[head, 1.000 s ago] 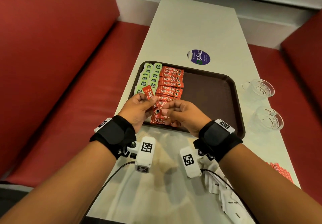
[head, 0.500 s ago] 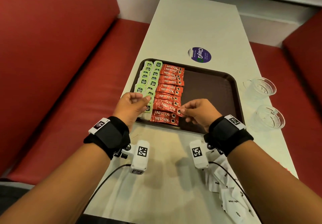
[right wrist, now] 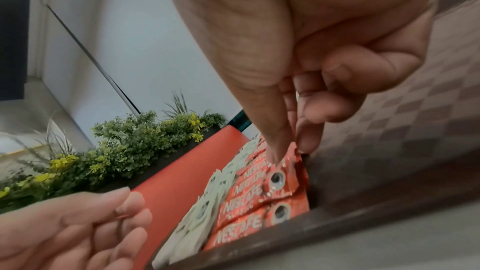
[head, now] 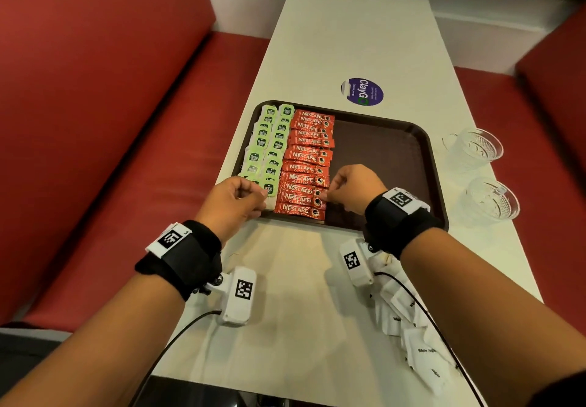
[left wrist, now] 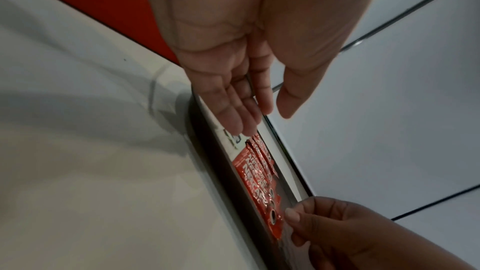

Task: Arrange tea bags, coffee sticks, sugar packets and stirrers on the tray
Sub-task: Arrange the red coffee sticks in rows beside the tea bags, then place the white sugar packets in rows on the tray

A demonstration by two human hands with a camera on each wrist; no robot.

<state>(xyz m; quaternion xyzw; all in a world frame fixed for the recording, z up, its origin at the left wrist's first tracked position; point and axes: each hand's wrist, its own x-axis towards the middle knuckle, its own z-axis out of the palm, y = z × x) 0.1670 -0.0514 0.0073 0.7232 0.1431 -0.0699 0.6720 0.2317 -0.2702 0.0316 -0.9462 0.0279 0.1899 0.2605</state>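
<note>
A dark brown tray [head: 380, 153] holds two columns of green tea bags [head: 269, 140] and one column of red coffee sticks [head: 310, 140]. My right hand [head: 326, 195] pinches the right end of a coffee stick [head: 301, 199] that lies near the column's near end. The right wrist view shows thumb and forefinger [right wrist: 291, 151] closed on that stick [right wrist: 275, 182]. My left hand [head: 260, 197] hovers at the tray's near left corner beside the tea bags. Its fingers [left wrist: 246, 114] are relaxed and hold nothing.
White sugar packets [head: 412, 327] lie loose on the table at the near right, partly under my right arm. Two clear glass cups [head: 472, 150] [head: 491, 200] stand right of the tray. A purple sticker [head: 362, 91] lies beyond it. Red benches flank the table.
Both hands held a coffee stick above the tray's near edge. The left hand let go and drew back to the left corner; the right hand laid the stick into the column.
</note>
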